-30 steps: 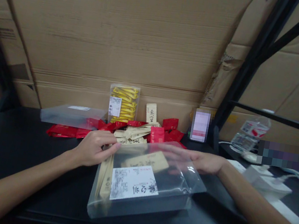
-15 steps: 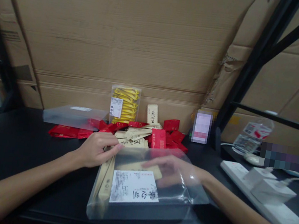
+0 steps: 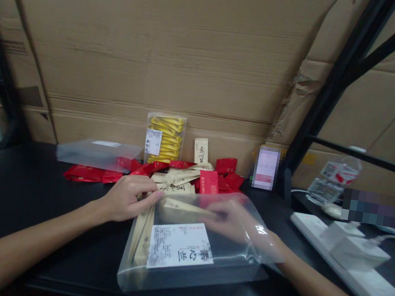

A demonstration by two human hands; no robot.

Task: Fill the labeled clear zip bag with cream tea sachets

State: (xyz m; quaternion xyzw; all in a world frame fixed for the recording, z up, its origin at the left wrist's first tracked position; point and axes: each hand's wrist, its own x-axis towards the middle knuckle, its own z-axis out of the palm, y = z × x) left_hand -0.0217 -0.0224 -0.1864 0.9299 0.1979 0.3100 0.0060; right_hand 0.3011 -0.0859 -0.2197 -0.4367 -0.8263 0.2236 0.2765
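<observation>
A clear plastic box (image 3: 206, 276) with a white label (image 3: 181, 246) lies on its side on the black table. My left hand (image 3: 132, 197) is closed on the far left corner of the box. My right hand (image 3: 233, 217) reaches inside through the box's right end and shows through the clear wall. Its fingers pinch the right end of a cream paper packet (image 3: 183, 207), held crosswise. More cream packets (image 3: 142, 235) stand stacked along the box's left end.
Red packets (image 3: 209, 183) and loose cream packets (image 3: 180, 180) lie heaped behind the box. A clear box of yellow packets (image 3: 164, 140) stands against the cardboard, another clear box (image 3: 98, 153) to its left. A power strip (image 3: 352, 265) lies at right.
Inside the box, my right hand has shifted and the cream packet in it now sits further left and farther back. The box has turned slightly. My left hand stays put.
</observation>
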